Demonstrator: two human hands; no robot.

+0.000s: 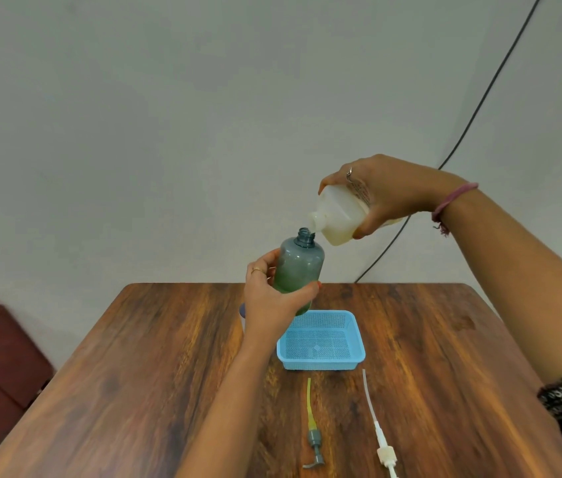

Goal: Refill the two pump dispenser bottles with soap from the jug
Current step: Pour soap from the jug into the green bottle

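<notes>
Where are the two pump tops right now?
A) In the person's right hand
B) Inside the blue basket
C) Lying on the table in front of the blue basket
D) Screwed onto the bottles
C: the grey pump top and the white pump top lie on the wooden table, nearer the camera than the blue basket.

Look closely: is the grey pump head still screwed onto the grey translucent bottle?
No, the grey translucent bottle has an open neck, while the grey pump head lies on the wooden table.

A translucent grey-blue bottle (299,270), uncapped and holding green liquid low down, tilts toward one o'clock. At its one o'clock, a white jug (339,215) of cream soap tips, spout at the bottle's mouth.
</notes>
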